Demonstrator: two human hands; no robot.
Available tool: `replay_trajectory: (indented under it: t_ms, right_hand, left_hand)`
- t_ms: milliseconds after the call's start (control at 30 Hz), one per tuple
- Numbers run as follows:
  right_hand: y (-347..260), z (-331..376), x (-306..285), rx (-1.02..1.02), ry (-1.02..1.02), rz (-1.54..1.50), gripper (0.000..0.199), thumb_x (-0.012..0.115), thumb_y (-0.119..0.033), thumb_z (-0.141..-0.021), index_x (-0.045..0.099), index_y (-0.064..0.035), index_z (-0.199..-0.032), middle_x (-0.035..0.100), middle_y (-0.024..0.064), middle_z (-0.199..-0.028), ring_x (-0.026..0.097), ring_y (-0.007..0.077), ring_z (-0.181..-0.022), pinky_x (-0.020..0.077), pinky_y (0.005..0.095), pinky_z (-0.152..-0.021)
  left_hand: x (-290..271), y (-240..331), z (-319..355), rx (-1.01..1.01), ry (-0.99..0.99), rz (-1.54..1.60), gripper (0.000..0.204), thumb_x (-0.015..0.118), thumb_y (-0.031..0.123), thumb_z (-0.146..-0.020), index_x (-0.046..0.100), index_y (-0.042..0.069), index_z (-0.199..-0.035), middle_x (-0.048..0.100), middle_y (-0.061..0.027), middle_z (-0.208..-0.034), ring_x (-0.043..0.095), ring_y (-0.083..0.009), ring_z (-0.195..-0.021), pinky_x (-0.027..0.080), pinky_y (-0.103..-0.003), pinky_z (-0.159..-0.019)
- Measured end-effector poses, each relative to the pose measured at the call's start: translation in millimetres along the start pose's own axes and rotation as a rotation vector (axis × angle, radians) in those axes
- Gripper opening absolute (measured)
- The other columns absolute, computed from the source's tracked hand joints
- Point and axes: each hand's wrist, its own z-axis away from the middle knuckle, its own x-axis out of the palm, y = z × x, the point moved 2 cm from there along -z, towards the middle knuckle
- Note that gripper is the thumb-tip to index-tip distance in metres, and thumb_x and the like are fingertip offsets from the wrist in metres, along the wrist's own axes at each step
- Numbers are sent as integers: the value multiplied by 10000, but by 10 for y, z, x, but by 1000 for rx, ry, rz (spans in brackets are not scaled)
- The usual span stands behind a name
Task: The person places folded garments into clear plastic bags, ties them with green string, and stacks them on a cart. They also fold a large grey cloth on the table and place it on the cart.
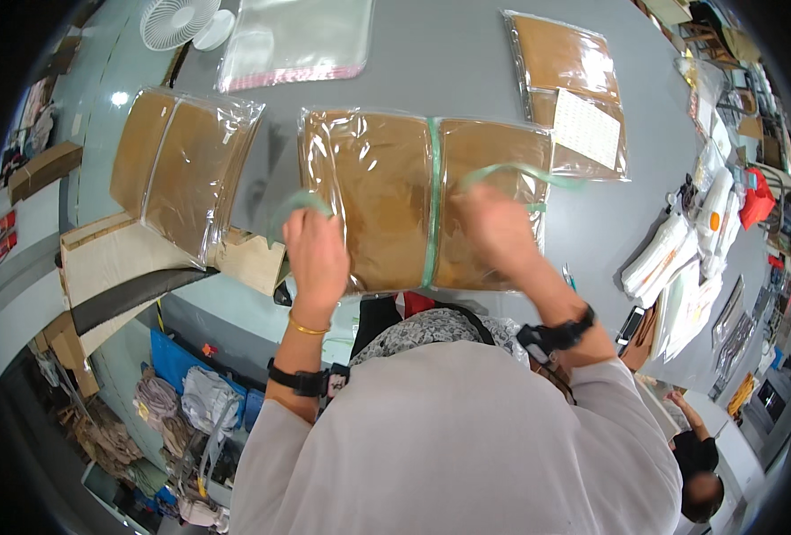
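Note:
In front of me on the grey table lies a stack of brown flat goods in clear plastic bags point(373, 169). A green strap point(433, 205) runs across the stack from its far edge to its near edge. At the stack's left side, my left hand point(315, 254) is closed on a loop of green strap. My right hand point(500, 230), somewhat blurred, is closed over the right half of the stack. Green strap curves out of its fingers to the right. What lies beneath the stack is hidden.
Another bagged brown stack point(181, 169) lies to the left, partly over a wooden ledge point(114, 272). At the far right sits a bagged pack point(569, 58) with a white label sheet point(585, 131). Clear bags point(297, 40), a white fan point(177, 22) and white bundles point(667, 254) are around.

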Motion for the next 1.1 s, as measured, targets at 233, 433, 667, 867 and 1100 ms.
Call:
replay_trajectory:
  t_ms: [233, 433, 667, 867, 1100]
  right_hand:
    - [-368, -173, 522, 80, 25, 350, 125, 588, -116, -829, 523, -78, -929, 636, 79, -806, 670, 242, -769, 540, 365, -678]
    - [-326, -229, 618, 148, 62, 297, 69, 565, -110, -850, 543, -84, -910, 647, 78, -820, 677, 235, -777, 539, 366, -675]
    - [-351, -185, 577, 301, 131, 92, 235, 586, -235, -913, 597, -12, -987, 662, 162, -896, 654, 338, -865, 526, 417, -760]
    - [-391, -352, 514, 675, 238, -261, 437, 672, -431, -866, 707, 3, -833, 678, 199, -892, 645, 362, -853, 487, 429, -857]
    - [-155, -462, 699, 808, 190, -1688, 203, 679, -221, -829, 751, -85, -961, 705, 147, -901, 659, 318, -838, 513, 399, -779]
  left_hand:
    - [-114, 195, -506, 12, -255, 202, 156, 519, 108, -950, 583, -29, -990, 591, -233, -994, 540, -429, -986, 433, -490, -847]
    - [480, 390, -969, 156, -463, 337, 397, 635, 342, -926, 512, -35, -933, 634, -238, -786, 635, -431, -778, 498, -502, -650]
    - [853, 352, -771, 192, -177, 314, 192, 637, 180, -874, 517, 36, -917, 656, -163, -787, 642, -402, -702, 501, -504, -599]
    - [814, 327, -711, 232, -150, 408, 125, 591, 119, -862, 506, 49, -923, 649, -156, -832, 635, -403, -714, 495, -501, -606]
    - [717, 223, -1072, 451, -141, 375, 64, 549, 98, -892, 518, 53, -926, 653, -133, -824, 651, -380, -723, 511, -494, -615]
